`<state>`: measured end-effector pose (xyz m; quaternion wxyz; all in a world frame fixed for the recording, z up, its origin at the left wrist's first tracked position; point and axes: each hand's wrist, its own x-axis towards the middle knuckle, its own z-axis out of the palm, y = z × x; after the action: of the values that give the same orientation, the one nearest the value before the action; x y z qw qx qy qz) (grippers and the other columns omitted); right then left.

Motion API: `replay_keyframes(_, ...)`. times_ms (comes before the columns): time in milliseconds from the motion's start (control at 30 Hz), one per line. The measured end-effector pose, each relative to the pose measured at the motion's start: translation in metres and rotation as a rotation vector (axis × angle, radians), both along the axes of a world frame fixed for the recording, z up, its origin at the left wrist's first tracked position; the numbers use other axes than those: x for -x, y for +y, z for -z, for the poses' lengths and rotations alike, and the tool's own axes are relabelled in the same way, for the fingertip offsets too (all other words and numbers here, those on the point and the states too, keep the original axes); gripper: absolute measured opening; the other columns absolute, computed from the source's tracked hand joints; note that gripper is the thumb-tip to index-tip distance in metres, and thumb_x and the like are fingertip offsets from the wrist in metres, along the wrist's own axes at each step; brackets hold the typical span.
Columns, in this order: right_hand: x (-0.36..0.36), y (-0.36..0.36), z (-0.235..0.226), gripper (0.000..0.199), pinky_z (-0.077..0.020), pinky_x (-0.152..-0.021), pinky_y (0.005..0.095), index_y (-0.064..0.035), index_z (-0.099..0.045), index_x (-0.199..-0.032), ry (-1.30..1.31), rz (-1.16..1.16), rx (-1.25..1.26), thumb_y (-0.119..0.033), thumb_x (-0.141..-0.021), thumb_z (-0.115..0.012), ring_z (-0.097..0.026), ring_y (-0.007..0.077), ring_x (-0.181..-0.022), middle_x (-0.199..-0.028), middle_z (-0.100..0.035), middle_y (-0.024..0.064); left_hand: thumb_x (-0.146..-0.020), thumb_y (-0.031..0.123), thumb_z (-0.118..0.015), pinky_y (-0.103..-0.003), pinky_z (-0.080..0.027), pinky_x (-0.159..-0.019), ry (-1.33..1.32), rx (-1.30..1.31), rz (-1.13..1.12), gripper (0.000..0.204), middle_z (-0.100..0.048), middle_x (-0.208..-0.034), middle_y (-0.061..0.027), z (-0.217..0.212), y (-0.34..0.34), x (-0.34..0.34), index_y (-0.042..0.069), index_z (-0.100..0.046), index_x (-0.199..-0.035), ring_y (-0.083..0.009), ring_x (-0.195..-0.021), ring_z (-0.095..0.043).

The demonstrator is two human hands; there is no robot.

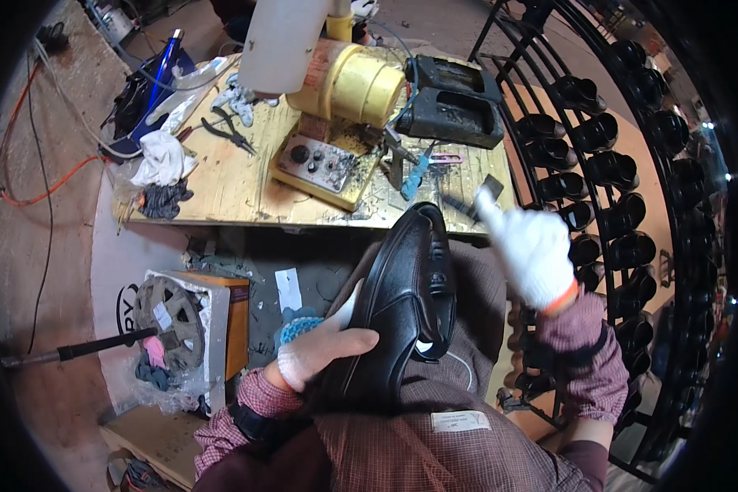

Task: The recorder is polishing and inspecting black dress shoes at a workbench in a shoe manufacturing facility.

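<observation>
A black leather shoe (pixel 389 299) rests above my lap with its toe end toward the bench. My left hand (pixel 328 348), in a pale glove, grips it from the left, thumb across the leather. My right hand (pixel 529 246), in a white glove, hovers at the bench's front right edge, apart from the shoe. One of its fingers stretches toward the bench; the others are hidden beneath the hand and slightly blurred. Close to that finger lies a dark tool (pixel 459 205), partly hidden. I cannot tell whether the right hand touches it.
On the wooden bench (pixel 230 201) stand a yellow cylindrical machine (pixel 348 82), a control box (pixel 312 164) and black trays (pixel 451 123). Black pliers (pixel 228 133) and a white cloth (pixel 164 160) lie left. A rack (pixel 599 189) of black shoes stands right; a spoked wheel (pixel 170 320) stands lower left.
</observation>
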<state>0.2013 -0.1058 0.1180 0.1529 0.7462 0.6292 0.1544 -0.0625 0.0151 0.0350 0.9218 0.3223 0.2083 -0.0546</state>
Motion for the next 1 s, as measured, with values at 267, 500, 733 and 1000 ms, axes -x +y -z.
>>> replay_keyframes(267, -0.149, 0.047, 0.069, 0.044, -0.0554, -0.066, 0.0421, -0.0117, -0.067, -0.13, 0.268, 0.075, -0.624, -0.042, -0.098, -0.064, -0.072, 0.0317, -0.078, -0.087, -0.072, 0.0147, -0.092, 0.014, -0.069, -0.035, -0.039, -0.114, 0.091, 0.019, -0.073, 0.085, -0.048, -0.151, -0.0108, 0.015, 0.011, -0.008, 0.004, -0.021, -0.162, -0.0203, -0.134, -0.049)
replay_keyframes(500, -0.211, 0.148, 0.087, 0.025, -0.057, -0.076, 0.0453, -0.0089, -0.069, -0.115, 0.06, 0.292, -0.357, -0.019, -0.094, -0.063, -0.073, 0.0319, -0.094, -0.096, -0.073, 0.0138, -0.092, 0.016, -0.07, -0.034, -0.026, -0.122, 0.109, -0.009, -0.021, 0.102, -0.033, -0.162, -0.0125, 0.022, 0.032, -0.021, 0.006, -0.001, -0.166, -0.0218, -0.148, -0.034)
replay_keyframes(733, -0.261, 0.207, 0.13, 0.021, -0.0581, -0.079, 0.0436, -0.0102, -0.072, -0.111, -0.07, 0.436, -0.058, -0.015, -0.096, -0.057, -0.073, 0.0293, -0.099, -0.102, -0.073, 0.0119, -0.094, 0.023, -0.07, -0.033, -0.021, -0.124, 0.124, 0.034, 0.052, 0.106, -0.022, -0.167, -0.0146, 0.035, 0.044, -0.033, 0.002, 0.006, -0.165, -0.0212, -0.152, -0.026)
replay_keyframes(1000, -0.239, 0.117, 0.091, 0.039, -0.0561, -0.082, 0.0378, -0.0098, -0.071, -0.129, 0.509, 0.387, -0.63, -0.025, -0.093, -0.067, -0.072, 0.0317, -0.092, -0.114, -0.073, 0.0197, -0.093, 0.016, -0.069, -0.034, -0.027, -0.122, 0.054, 0.128, -0.01, 0.105, -0.03, -0.164, -0.0133, 0.03, 0.04, -0.038, 0.003, 0.006, -0.165, -0.0205, -0.147, -0.034)
